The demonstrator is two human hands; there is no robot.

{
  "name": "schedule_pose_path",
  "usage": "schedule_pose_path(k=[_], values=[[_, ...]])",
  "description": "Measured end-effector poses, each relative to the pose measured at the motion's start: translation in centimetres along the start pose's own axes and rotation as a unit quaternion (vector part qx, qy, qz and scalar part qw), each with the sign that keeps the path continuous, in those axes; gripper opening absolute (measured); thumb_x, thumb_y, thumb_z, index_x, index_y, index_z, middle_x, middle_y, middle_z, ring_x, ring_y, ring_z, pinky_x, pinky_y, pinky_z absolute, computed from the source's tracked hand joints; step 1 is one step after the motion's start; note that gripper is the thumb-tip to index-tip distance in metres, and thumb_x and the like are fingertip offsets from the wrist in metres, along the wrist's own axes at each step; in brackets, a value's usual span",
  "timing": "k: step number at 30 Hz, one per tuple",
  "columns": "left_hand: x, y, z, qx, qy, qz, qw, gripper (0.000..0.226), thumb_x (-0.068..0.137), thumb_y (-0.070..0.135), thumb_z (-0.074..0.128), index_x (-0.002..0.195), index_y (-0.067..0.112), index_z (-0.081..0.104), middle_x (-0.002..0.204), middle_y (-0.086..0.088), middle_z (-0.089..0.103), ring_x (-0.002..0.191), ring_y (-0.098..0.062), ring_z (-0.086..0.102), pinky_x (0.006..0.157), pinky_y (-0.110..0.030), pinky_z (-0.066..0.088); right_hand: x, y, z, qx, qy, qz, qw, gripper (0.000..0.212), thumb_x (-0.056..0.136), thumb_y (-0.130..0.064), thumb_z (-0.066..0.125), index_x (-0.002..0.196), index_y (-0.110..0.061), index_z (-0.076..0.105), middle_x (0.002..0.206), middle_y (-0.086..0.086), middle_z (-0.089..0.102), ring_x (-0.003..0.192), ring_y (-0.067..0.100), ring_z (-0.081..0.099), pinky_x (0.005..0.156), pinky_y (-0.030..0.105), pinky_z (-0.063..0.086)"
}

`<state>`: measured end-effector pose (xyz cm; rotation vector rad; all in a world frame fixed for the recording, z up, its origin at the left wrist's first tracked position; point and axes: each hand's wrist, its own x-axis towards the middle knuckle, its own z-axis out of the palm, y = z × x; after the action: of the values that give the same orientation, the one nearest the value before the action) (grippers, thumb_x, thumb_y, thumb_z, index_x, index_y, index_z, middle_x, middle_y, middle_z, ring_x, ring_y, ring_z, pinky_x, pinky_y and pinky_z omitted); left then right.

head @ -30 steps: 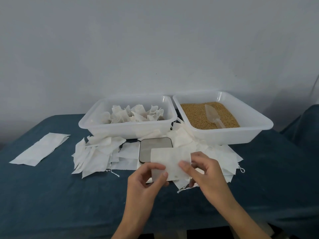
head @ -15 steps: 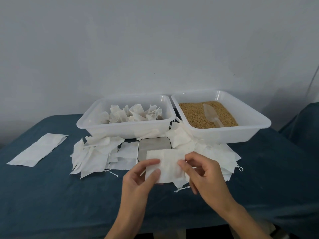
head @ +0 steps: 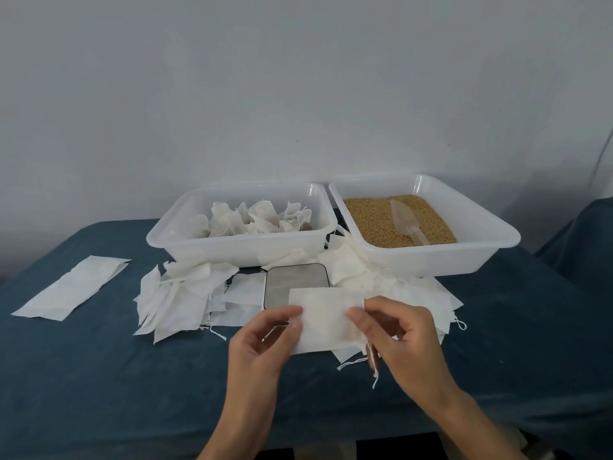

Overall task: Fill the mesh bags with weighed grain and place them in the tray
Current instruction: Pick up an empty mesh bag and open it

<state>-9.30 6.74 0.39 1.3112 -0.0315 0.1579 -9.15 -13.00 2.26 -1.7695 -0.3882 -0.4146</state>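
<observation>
I pinch one flat, empty mesh bag (head: 326, 318) by its two sides — left hand (head: 262, 340) at its left edge, right hand (head: 398, 336) at its right — just above the scale (head: 296, 280). I judge this the opening step: next its mouth must be spread for grain (head: 394, 220). The scoop (head: 409, 224) lies in the grain tub (head: 471, 257); filled bags sit in the tray (head: 238, 250) beside it. Loose bags (head: 179, 297) crowd the scale — they could snag.
</observation>
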Motion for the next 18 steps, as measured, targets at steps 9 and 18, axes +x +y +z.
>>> schedule_pose_path(k=[9,18], values=[[0.2,0.1,0.2,-0.024,0.001,0.012,1.0,0.016,0.084,0.022,0.076,0.094,0.012,0.082,0.087,-0.007,0.076,0.073,-0.01,0.067,0.063,-0.021,0.053,-0.3,-0.1,0.0,-0.001,-0.073,0.031,0.997,0.068,0.09,-0.057,0.062,0.068,0.006,0.055,0.053,0.017,0.059,0.053,0.017,0.07,0.054,0.024,0.051],[1.0,0.2,-0.4,0.034,0.008,0.054,0.998,0.012,0.089,0.016,0.074,0.095,0.022,0.082,0.094,-0.002,0.078,0.077,-0.011,0.069,0.064,-0.02,0.053,0.1,0.2,-1.0,0.032,-0.158,0.089,0.983,0.063,0.096,-0.056,0.059,0.07,0.001,0.05,0.061,0.027,0.056,0.065,0.026,0.075,0.054,0.04,0.052]])
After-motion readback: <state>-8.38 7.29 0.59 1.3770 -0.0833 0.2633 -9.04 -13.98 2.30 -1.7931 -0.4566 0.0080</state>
